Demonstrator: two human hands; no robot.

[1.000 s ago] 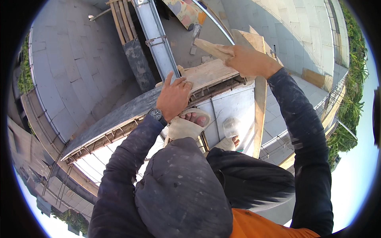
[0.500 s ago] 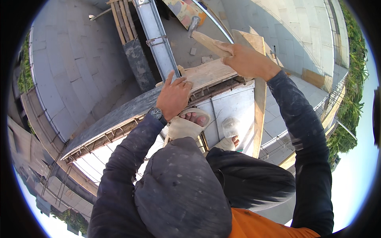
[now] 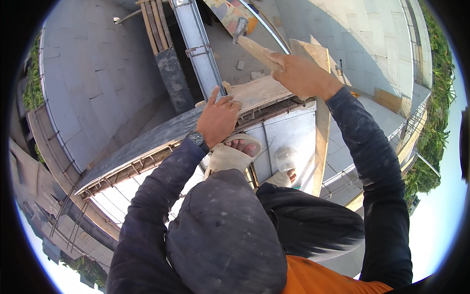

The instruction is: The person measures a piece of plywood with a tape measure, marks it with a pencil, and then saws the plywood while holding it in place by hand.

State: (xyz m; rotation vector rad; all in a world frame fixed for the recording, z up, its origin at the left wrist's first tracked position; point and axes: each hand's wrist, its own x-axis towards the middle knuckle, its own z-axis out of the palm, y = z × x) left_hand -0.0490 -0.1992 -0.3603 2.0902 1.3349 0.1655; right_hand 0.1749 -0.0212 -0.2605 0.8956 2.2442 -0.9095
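My right hand (image 3: 308, 76) is closed round the wooden handle of a hammer (image 3: 257, 52), its metal head pointing away from me and raised above the formwork. With fingers apart, my left hand (image 3: 218, 118) rests at the edge of a wooden board (image 3: 259, 93), close to the near end of a long metal-faced beam form (image 3: 198, 51). Nothing is held in that hand. Just below it is my left foot in a pale sandal (image 3: 248, 145), standing beside the rebar-lined gap under the board.
A plank (image 3: 321, 142) stands along the right of my feet. Wooden battens (image 3: 154, 24) lie left of the beam form. Rebar (image 3: 110, 182) runs along the slot at left. Large panelled decks (image 3: 98, 73) spread on both sides, lower floor between them.
The whole view has shifted slightly. My left hand stays on the board edge and my right hand keeps the hammer raised in nearly the same place.
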